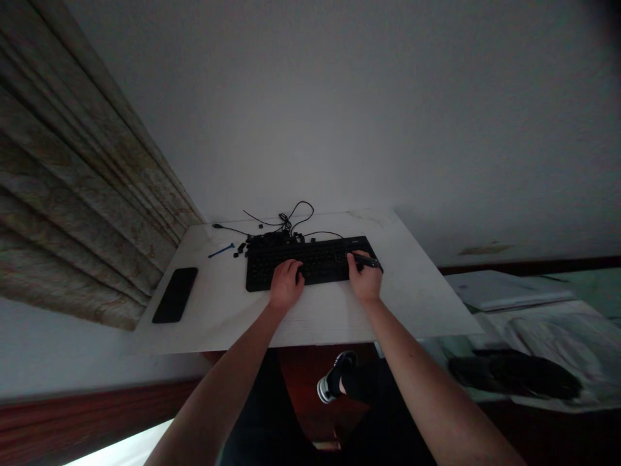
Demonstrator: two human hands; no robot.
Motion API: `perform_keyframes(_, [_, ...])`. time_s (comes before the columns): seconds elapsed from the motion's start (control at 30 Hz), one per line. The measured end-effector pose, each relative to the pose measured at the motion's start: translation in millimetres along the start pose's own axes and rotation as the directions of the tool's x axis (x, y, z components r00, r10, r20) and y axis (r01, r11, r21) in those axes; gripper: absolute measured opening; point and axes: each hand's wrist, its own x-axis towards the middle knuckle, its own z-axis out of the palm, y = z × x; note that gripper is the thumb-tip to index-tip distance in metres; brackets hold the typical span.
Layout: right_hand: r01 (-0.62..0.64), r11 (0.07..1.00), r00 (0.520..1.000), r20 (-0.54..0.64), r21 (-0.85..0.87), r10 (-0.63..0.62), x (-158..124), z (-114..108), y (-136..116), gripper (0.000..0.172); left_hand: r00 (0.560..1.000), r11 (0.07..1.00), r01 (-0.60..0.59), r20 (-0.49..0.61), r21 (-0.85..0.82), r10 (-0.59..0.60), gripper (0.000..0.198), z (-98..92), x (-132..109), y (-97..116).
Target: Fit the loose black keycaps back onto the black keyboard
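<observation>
A black keyboard point(320, 260) lies on the white table in front of me, some of its keys hard to make out in the dim light. Over its left half rests my left hand point(286, 283), fingers curled and the thumb close to the index finger; whatever sits between them is too dark to name. My right hand point(365, 278) is closed around a slim dark pen-like tool point(367, 261) above the keyboard's right end. Behind the keyboard, small loose black keycaps point(241, 247) lie scattered beside a tangled black cable point(286, 223).
A black phone point(175, 295) lies at the table's left side. Near the keycaps is a small blue brush-like stick point(220, 251). Patterned curtains point(97, 175) hang on the left. To the right, lower surfaces hold a pale flat object point(509, 289) and a dark item point(514, 373).
</observation>
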Motion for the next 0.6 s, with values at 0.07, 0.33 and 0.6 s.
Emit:
perform_keyframes(0.07, [0.0, 1.0, 1.0, -0.011, 0.013, 0.0, -0.3, -0.2, -0.6, 0.051, 1.0, 1.0, 0.01, -0.001, -0.003, -0.01, 0.032, -0.8, 0.4, -0.9])
perform_keyframes(0.33, [-0.111, 0.987, 0.993, 0.051, 0.117, 0.105, 6.6, 3.3, -30.9, 0.052, 0.999, 1.0, -0.007, 0.041, 0.01, 0.007, 0.03, 0.1, 3.6, -3.4])
perform_keyframes(0.6, [-0.106, 0.994, 0.823, 0.563, 0.031, 0.071, 23.3, 21.4, -105.3, 0.034, 1.0, 1.0, 0.006, 0.001, 0.019, -0.006, 0.043, 3.0, 1.9, -7.1])
